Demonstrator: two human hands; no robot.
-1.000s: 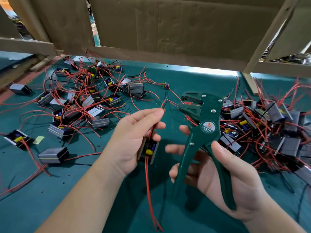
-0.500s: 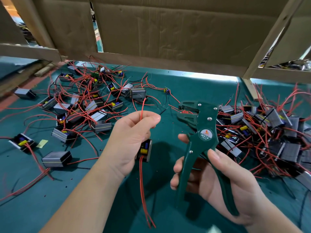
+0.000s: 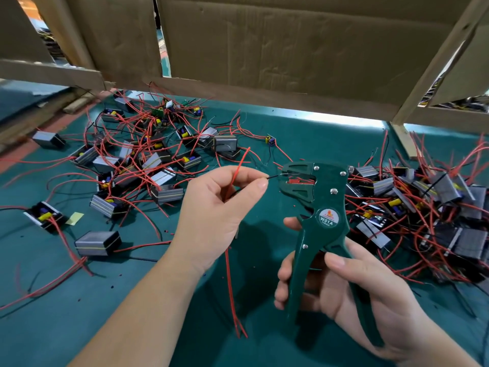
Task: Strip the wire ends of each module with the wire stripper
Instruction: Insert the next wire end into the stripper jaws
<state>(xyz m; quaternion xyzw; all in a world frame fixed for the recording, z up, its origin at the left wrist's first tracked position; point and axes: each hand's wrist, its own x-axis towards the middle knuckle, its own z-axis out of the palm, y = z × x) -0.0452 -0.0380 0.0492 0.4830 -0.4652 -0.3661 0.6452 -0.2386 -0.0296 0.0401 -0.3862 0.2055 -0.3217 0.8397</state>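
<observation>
Dark green metal wire stripper (image 3: 321, 221) with a round W01A label stands upright in the right hand (image 3: 365, 300). The fingers (image 3: 284, 274) are curled round both handles and the thumb lies across the near one. The tool's head is just right of the left fingertips.

The left hand (image 3: 217, 218) pinches a thin black wire (image 3: 274, 176) between thumb and index fingertip. The wire's free end runs right from the pinch into the mouth of the stripper head. The other left fingers are curled in toward the palm. One thin red wire (image 3: 239, 165) sticks up from between the left fingers. Two long red leads (image 3: 231, 287) hang down below the palm. Whatever they join to is hidden behind the hand.

Grey boxy modules with red leads lie in a loose left pile (image 3: 148, 168), beyond and left of the left fingers. A denser right pile (image 3: 436, 207) sits just right of the stripper, past the right fingers. Both rest on a teal green table mat (image 3: 79, 313). A small yellow paper scrap (image 3: 74, 218) lies far left of the left hand. A brown cardboard wall (image 3: 264, 49) stands beyond both hands.
</observation>
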